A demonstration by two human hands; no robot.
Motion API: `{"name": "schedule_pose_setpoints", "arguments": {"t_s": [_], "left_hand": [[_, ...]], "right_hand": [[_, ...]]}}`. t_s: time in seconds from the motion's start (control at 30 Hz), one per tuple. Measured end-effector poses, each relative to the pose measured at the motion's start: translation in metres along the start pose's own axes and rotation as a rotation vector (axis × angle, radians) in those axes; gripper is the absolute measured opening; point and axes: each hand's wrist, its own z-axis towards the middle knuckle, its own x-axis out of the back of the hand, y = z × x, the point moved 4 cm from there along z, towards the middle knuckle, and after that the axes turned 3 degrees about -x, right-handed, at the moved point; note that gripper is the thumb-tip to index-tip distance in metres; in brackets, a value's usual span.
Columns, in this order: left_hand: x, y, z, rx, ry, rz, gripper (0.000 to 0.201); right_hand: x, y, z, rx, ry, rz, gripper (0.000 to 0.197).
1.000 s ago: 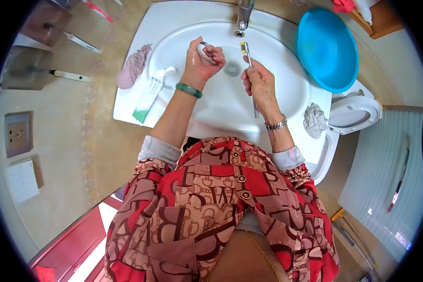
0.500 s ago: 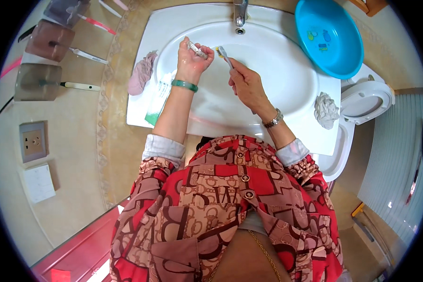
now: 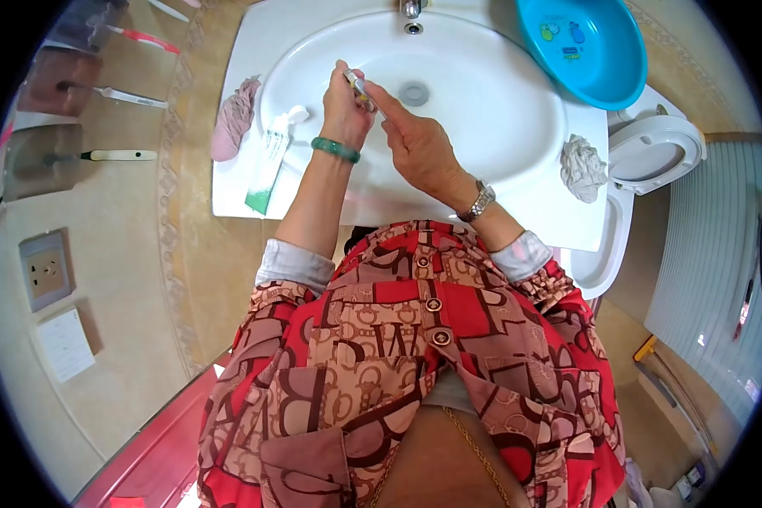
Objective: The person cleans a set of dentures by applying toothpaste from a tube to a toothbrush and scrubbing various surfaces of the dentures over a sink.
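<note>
My left hand [image 3: 344, 114], with a green bangle at the wrist, is closed on a small, pale, narrow object [image 3: 352, 79] over the sink [image 3: 474, 93]. The object's kind is unclear, as fingers and brush partly cover it. In my right hand [image 3: 427, 152] is a toothbrush [image 3: 381, 100], its head against the pale object. A white and green toothpaste tube [image 3: 268, 169] lies on the counter's left side, beside my left forearm. Its white cap end rests over the basin's edge.
A blue plastic basin [image 3: 584, 51] stands at the far right of the counter. Crumpled grey cloth [image 3: 582, 169] lies at the right, a pinkish cloth [image 3: 234, 123] at the left. Beyond are a faucet [image 3: 411, 8], a toilet [image 3: 656, 157] and wall-mounted toothbrush cups [image 3: 46, 161].
My right hand has moved left and brought the toothbrush onto the pale object in my left hand. The view has shifted slightly, showing more of the toothpaste tube.
</note>
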Motion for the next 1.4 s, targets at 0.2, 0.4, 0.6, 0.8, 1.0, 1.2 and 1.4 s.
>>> {"name": "schedule_pose_setpoints", "arguments": {"t_s": [0.2,0.4,0.6,0.8,1.0,1.2,1.4], "left_hand": [[0.006,-0.006,0.002,-0.087,-0.18,0.018,0.033],[-0.007,-0.002,-0.005,-0.146,-0.214,-0.091,0.042],[-0.01,-0.004,-0.014,-0.136,-0.218,-0.007,0.052],[-0.019,-0.016,-0.022,-0.164,-0.291,0.097,0.04],[-0.029,-0.012,-0.039,-0.166,-0.394,0.038,0.017],[-0.014,-0.012,-0.021,-0.131,-0.175,0.09,0.027],[-0.012,-0.007,-0.016,-0.063,-0.081,0.144,0.044]], "right_hand": [[0.004,-0.007,-0.002,-0.048,-0.057,-0.113,0.055],[0.0,-0.007,0.0,0.013,-0.014,0.018,0.054],[0.008,-0.005,0.002,-0.121,-0.007,0.102,0.048],[0.016,0.009,0.009,-0.604,-0.026,0.527,0.018],[0.016,0.009,0.008,-0.599,0.03,0.56,0.008],[0.016,-0.004,0.002,-0.476,-0.042,0.308,0.025],[0.025,-0.014,-0.003,-0.305,0.003,0.019,0.043]]}}
